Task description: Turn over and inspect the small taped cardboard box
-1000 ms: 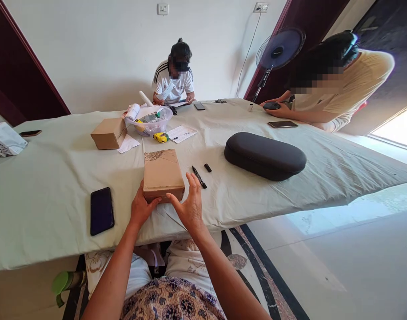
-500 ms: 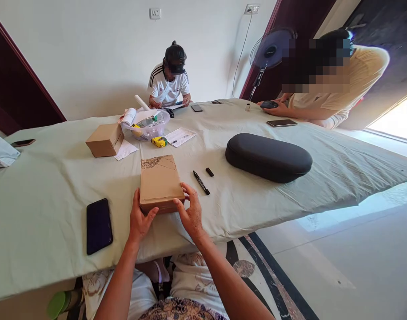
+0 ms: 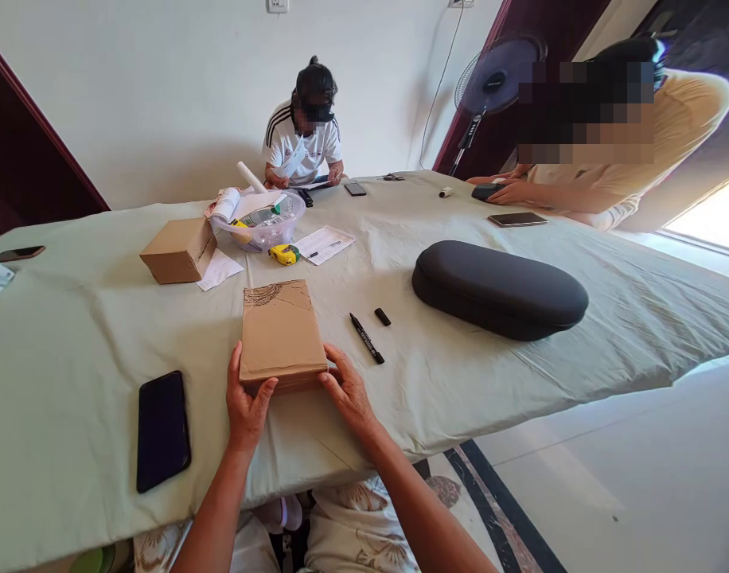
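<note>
Black smartphone (image 3: 163,431): lying dark-screened beside the near edge of the pale green cloth-covered counter (image 3: 60,358), left of both hands.
Left hand (image 3: 247,410): closed round the near left corner of a small brown cardboard box (image 3: 282,330), fingers along its left side, thumb across the near face.
Right hand (image 3: 349,395): gripping the opposite side with bent fingers, thumb at the near right corner; a second ago raised and spread beside it.
Box: set in from the near edge, apparently resting on the counter; dark curved lines on top, at its far end. Now held from both sides, so probably steadier and easier to position.
Slim black marker pen (image 3: 367,338): lying apparently uncapped right of the box, apart from its short black cap (image 3: 382,317); untouched.
Black oval case (image 3: 499,288): lying closed, farther right.
Yellow-and-black tape measure (image 3: 284,254): left beside a lilac plastic basin (image 3: 258,240), toward the far edge.
Person in white shirt (image 3: 308,150): bent over papers at the far edge.
</note>
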Demonstrator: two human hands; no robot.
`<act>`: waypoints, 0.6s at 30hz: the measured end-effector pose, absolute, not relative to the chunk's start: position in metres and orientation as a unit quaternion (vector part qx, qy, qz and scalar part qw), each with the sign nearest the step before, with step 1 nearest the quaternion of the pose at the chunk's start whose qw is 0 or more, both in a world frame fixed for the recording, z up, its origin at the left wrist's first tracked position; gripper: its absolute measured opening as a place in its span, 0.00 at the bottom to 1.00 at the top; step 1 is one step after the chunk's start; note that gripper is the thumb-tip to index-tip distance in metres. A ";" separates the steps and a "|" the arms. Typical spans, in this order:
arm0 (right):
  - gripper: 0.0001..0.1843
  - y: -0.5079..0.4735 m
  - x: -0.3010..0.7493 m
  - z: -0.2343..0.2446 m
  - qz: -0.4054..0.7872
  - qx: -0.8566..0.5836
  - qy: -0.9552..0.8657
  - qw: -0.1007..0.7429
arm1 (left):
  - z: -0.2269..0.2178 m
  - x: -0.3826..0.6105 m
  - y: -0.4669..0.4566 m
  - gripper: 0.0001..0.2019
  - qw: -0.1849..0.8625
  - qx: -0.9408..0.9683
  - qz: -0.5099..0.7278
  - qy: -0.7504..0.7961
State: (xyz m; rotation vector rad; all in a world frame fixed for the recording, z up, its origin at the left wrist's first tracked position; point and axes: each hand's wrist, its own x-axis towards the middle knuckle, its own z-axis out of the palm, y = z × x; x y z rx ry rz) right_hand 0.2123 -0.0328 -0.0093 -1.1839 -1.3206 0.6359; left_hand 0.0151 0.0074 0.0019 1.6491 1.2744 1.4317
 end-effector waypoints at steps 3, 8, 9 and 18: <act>0.25 -0.032 0.215 -0.008 0.291 -0.501 -0.583 0.570 | -0.003 0.015 0.007 0.42 0.318 0.610 0.540 0.486; 0.28 -0.031 0.217 -0.007 0.290 -0.508 -0.596 0.550 | -0.007 0.016 0.009 0.42 0.312 0.598 0.546 0.497; 0.28 -0.030 0.217 -0.008 0.283 -0.513 -0.595 0.550 | -0.007 0.016 0.009 0.41 0.310 0.595 0.551 0.497; 0.26 -0.030 0.220 -0.017 0.231 -0.535 -0.546 0.602 | -0.005 0.013 0.007 0.36 0.332 0.569 0.578 0.481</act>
